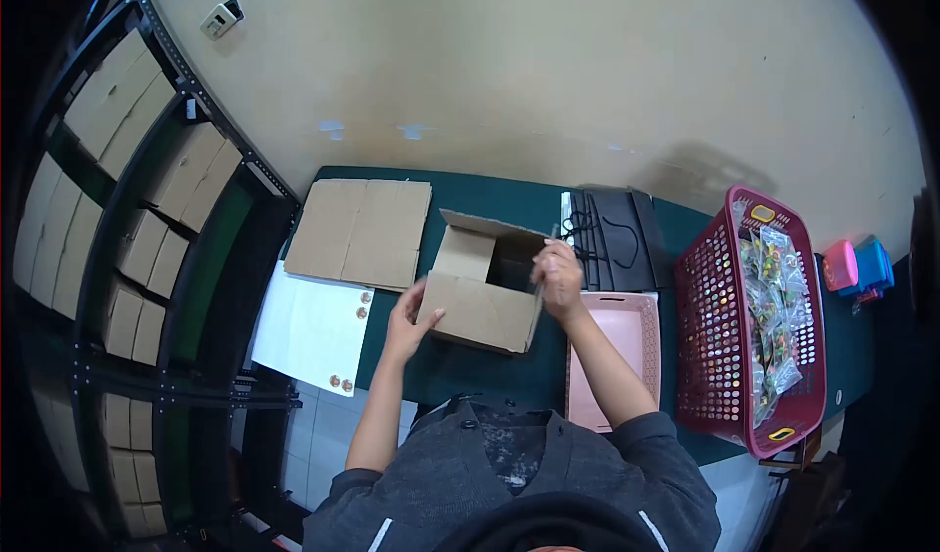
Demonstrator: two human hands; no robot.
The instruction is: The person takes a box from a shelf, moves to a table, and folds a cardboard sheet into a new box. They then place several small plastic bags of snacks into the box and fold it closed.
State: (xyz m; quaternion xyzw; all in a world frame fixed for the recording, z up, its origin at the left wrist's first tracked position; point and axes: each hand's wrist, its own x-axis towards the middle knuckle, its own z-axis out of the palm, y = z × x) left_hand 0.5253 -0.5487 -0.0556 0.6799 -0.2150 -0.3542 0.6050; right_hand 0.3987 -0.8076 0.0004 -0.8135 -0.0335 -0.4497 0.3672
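A cardboard box stands in front of me with its top open and a back flap raised. My left hand grips the box's left side, thumb on the front panel and fingers around the corner. At the upper right edge, my right hand has its fingers closed on the right side flap. The inside of the box is partly in shadow. Flat folded cardboard lies just left of the box. Close to my right forearm is a pink plastic tray.
A white sheet with round stickers lies at the left. Black paper bags with cord handles lie behind the tray. A maroon basket of small plastic packets stands right, beside pink and blue containers. Shelving with boxes is at far left.
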